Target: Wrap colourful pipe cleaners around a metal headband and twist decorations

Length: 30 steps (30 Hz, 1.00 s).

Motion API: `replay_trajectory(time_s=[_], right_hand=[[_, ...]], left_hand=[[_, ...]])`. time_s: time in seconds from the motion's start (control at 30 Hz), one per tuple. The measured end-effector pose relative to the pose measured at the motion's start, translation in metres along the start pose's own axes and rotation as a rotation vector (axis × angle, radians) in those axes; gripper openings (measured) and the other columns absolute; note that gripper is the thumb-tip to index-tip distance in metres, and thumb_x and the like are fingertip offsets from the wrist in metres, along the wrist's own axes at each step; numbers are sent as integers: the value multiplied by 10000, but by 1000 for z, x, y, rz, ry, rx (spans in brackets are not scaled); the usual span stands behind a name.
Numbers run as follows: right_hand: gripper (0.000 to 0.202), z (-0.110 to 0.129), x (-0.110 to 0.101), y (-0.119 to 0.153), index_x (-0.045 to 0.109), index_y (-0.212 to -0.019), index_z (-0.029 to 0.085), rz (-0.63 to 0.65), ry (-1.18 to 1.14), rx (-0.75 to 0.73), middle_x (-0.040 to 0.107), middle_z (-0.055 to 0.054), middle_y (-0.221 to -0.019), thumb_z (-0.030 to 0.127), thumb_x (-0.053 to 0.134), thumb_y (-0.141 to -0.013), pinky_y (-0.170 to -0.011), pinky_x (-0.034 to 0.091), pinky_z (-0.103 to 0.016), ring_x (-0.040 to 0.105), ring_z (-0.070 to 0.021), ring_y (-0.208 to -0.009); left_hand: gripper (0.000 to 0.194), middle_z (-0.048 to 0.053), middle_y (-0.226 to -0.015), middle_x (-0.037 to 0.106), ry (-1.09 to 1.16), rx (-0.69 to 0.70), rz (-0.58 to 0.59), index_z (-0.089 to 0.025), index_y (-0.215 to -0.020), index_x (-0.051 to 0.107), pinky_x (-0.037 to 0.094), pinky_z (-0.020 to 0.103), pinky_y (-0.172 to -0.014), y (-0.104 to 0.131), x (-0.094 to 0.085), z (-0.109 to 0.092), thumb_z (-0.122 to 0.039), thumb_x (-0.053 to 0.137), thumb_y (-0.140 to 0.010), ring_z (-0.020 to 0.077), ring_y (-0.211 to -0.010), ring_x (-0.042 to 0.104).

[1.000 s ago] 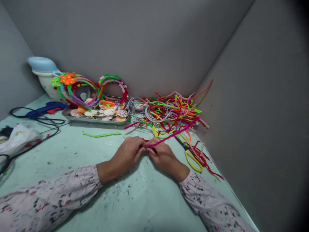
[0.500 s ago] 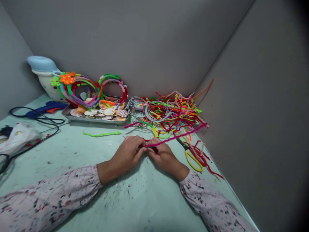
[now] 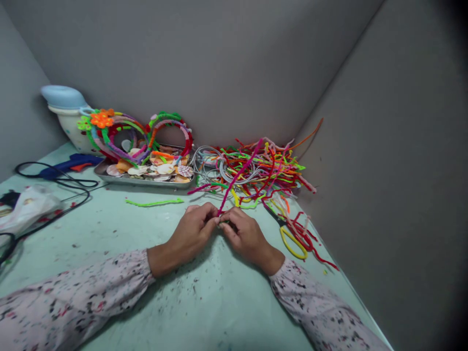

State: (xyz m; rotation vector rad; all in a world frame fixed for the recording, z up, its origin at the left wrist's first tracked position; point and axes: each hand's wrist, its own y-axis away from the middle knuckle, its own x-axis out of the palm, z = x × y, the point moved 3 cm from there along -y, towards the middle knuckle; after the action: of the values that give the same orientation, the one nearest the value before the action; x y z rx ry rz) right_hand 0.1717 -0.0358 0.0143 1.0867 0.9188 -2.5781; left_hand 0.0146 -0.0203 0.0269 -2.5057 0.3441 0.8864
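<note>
My left hand (image 3: 195, 229) and my right hand (image 3: 246, 234) meet fingertip to fingertip above the middle of the table. Both are closed around the lower end of a magenta pipe cleaner (image 3: 239, 174), whose long free part rises up and to the right from between them. A bit of red shows at the fingers; what else they pinch is hidden. Beyond my hands lies a pile of colourful pipe cleaners (image 3: 285, 165) with coils of grey wire (image 3: 239, 176). A lime green pipe cleaner (image 3: 153, 203) rests on the table to the left.
A metal tray (image 3: 146, 183) holds shells and decorated headbands (image 3: 171, 119). Scissors with yellow handles (image 3: 294, 243) lie at right beside red pieces. At left are a blue glue gun (image 3: 60, 165), a black cable (image 3: 78, 202), a plastic bag (image 3: 31, 207) and a white container (image 3: 75, 126).
The magenta pipe cleaner's free end has swung from pointing right to pointing up, over the pile. My hands have stayed almost in place, fingertips slightly shifted.
</note>
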Motion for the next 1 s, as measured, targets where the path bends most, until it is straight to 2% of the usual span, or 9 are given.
replay_trajectory(time_s=[0.13,0.23,0.3,0.43,0.6,1.0], right_hand=[[129,1,0,0,607,-1002,206,13,13,-4,610,-48,-934,178,520,-911,-752,477,-291,586,-171,-856],[137,-1,-1,1,610,-1008,208,26,19,8,612,-51,-949,180,519,-910,-767,481,-300,587,-176,-868],[129,-2,-1,1,614,-990,203,18,14,17,613,-52,-944,175,525,-902,-767,485,-303,589,-178,-861],[123,-4,-4,0,622,-962,194,-31,-24,22,623,-55,-937,155,535,-885,-780,485,-305,593,-180,-872],[104,-5,-6,0,623,-927,190,-41,-20,51,608,-42,-876,148,541,-879,-729,460,-295,569,-174,-812],[139,-6,-10,-1,630,-993,190,-44,-115,64,583,-33,-846,183,529,-898,-709,440,-299,543,-170,-772]], left_hand=[[155,-23,-674,564,64,-37,15,-186,-758,529,389,301,-671,-2,0,1,-278,503,-879,153,-676,501],[103,-10,-726,604,72,-42,9,-188,-818,545,411,310,-701,-1,-1,1,-272,518,-871,160,-710,534],[64,3,-769,622,36,4,-1,-191,-846,549,420,331,-755,0,-1,-1,-250,528,-863,172,-757,550],[35,16,-832,631,-51,189,-14,-190,-866,552,398,362,-845,2,-2,-4,-170,554,-838,183,-836,549],[97,25,-837,638,-88,353,-19,-187,-884,594,397,329,-784,2,0,0,-130,516,-892,171,-825,546],[121,25,-875,692,-100,451,-143,-189,-998,639,432,313,-775,2,-2,1,-163,582,-894,159,-822,599]])
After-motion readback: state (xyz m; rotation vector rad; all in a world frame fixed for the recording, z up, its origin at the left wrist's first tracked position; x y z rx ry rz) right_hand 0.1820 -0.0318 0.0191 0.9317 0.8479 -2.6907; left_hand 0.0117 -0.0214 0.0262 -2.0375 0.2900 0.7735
